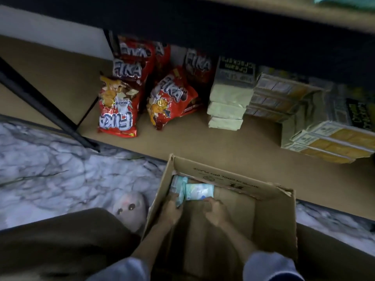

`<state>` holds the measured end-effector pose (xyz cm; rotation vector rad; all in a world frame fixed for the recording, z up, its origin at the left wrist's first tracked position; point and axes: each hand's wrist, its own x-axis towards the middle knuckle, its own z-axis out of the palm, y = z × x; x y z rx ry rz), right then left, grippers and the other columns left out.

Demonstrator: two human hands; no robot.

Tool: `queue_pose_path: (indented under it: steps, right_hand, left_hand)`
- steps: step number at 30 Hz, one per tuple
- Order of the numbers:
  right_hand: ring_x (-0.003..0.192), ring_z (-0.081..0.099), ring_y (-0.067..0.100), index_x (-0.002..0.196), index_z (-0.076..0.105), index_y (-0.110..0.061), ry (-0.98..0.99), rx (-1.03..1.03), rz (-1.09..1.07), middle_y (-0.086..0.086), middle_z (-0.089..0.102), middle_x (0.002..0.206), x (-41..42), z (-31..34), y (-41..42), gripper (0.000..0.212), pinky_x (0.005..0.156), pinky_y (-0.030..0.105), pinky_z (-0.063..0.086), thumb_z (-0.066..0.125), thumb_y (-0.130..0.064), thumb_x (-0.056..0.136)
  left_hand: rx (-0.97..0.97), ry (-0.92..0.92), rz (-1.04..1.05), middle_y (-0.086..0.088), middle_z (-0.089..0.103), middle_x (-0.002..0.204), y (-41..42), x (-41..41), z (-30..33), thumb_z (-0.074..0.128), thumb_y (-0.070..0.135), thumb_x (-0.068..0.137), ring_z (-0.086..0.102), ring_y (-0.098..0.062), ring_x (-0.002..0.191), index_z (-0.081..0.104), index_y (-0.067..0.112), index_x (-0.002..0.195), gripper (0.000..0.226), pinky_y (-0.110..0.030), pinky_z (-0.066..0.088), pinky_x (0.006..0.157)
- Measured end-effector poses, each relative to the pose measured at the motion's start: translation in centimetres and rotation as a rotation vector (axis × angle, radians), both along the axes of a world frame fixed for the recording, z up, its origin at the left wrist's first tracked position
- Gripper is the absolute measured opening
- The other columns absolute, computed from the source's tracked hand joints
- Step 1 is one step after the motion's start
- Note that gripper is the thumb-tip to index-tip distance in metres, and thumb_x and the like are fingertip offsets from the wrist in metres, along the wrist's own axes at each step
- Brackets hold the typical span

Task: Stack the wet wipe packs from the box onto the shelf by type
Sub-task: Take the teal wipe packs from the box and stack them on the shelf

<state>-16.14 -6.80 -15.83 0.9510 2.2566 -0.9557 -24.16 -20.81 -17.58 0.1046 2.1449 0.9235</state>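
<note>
An open cardboard box [274,220] stands on the floor in front of the low shelf [182,138]. Both my hands reach down inside it. A light blue wet wipe pack [199,190] lies flat at the box's far left corner, and a second teal pack [178,189] stands on edge beside it against the left wall. My left hand [172,209] grips the standing teal pack from below. My right hand [215,212] has its fingers curled on the near edge of the flat blue pack. The rest of the box floor is bare cardboard.
On the shelf stand red Fika snack bags [119,106], a stack of cream cracker packs [229,102] and more yellow cracker packs [328,142] at the right. A dark upper shelf edge [243,27] overhangs. A black shelf leg [50,112] slants at left. Marble floor [50,169] surrounds the box.
</note>
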Motion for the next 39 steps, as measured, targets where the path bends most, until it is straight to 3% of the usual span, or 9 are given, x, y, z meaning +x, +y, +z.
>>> queue_pose_path:
  steps: [3,6,11,17,20,24,30,33,39]
  right_hand:
    - [0.119,0.052,0.025,0.133,0.047,-0.023,-0.023,0.011,0.046,0.008,0.057,0.128,-1.7,-1.8,0.6,0.050,0.098,0.027,0.040,0.052,-0.026,0.083]
    - [0.134,0.035,0.025,0.142,0.032,-0.028,-0.022,0.087,0.199,0.008,0.036,0.144,-3.2,-2.6,1.0,0.068,0.106,0.028,0.032,0.043,-0.037,0.076]
    - [0.142,0.017,0.021,0.147,0.018,-0.033,0.015,0.225,0.423,0.003,0.015,0.154,-4.1,-4.5,1.5,0.070,0.110,0.032,0.022,0.052,-0.027,0.086]
    - [0.139,0.020,0.026,0.147,0.015,-0.035,0.010,0.306,0.473,0.008,0.020,0.150,-3.2,-5.7,2.2,0.069,0.108,0.035,0.024,0.047,-0.012,0.090]
    - [0.135,0.025,0.029,0.148,0.012,-0.033,-0.024,0.330,0.438,0.012,0.026,0.147,-2.1,-6.4,2.7,0.065,0.105,0.034,0.026,0.043,-0.015,0.094]
    - [0.137,0.023,0.028,0.149,0.007,-0.031,-0.067,0.327,0.413,0.011,0.025,0.149,-1.0,-6.9,3.2,0.063,0.106,0.033,0.025,0.042,-0.027,0.097]
    - [0.130,0.030,0.024,0.148,0.017,-0.031,-0.084,0.287,0.336,0.008,0.033,0.141,-0.3,-5.9,3.0,0.070,0.101,0.029,0.034,0.054,-0.035,0.089]
    - [0.128,0.033,0.023,0.147,0.019,-0.032,-0.076,0.278,0.282,0.006,0.035,0.140,1.0,-4.1,2.8,0.071,0.098,0.028,0.037,0.056,-0.040,0.087]
    - [0.128,0.036,0.022,0.146,0.022,-0.035,0.053,0.322,0.206,0.001,0.040,0.139,4.0,1.7,2.7,0.074,0.099,0.026,0.034,0.056,-0.050,0.081]
  left_hand:
    - [0.006,0.025,0.001,-0.019,0.047,0.133,0.8,-0.6,-1.4,0.055,-0.004,0.085,0.046,-0.033,0.124,0.043,-0.002,0.129,0.046,-0.041,0.036,0.106]
    - [-0.029,0.013,-0.055,-0.016,0.041,0.139,1.5,-1.2,-1.9,0.055,0.001,0.086,0.043,-0.031,0.128,0.035,0.003,0.137,0.054,-0.036,0.035,0.107]
    - [-0.043,0.021,-0.079,-0.017,0.023,0.151,2.6,-2.1,-3.0,0.056,0.002,0.086,0.031,-0.031,0.136,0.025,0.007,0.143,0.066,-0.036,0.028,0.112]
    - [-0.064,0.084,-0.108,-0.006,-0.001,0.155,3.2,-2.1,-4.4,0.061,0.012,0.086,0.012,-0.033,0.141,0.019,0.025,0.147,0.075,-0.041,0.019,0.116]
    - [-0.101,0.119,-0.123,-0.010,0.002,0.155,3.3,-2.0,-5.4,0.061,0.020,0.087,0.009,-0.032,0.142,0.016,0.027,0.147,0.076,-0.041,0.015,0.117]
    - [-0.359,0.283,-0.259,-0.011,0.001,0.154,3.6,-1.7,-6.3,0.051,0.044,0.090,0.004,-0.029,0.142,0.002,0.029,0.148,0.078,-0.037,0.003,0.118]
    - [-0.291,0.142,-0.233,-0.014,0.024,0.139,3.3,-1.5,-5.9,0.065,0.026,0.081,0.028,-0.033,0.129,0.016,0.031,0.146,0.082,-0.038,0.023,0.111]
    - [-0.180,0.024,-0.125,-0.016,0.029,0.135,2.2,-0.6,-4.7,0.072,0.019,0.076,0.034,-0.036,0.127,0.028,0.023,0.143,0.080,-0.037,0.030,0.106]
    - [-0.157,0.124,-0.241,-0.008,0.034,0.126,1.7,1.4,1.9,0.073,0.020,0.071,0.039,-0.029,0.121,0.024,0.032,0.142,0.087,-0.030,0.029,0.103]
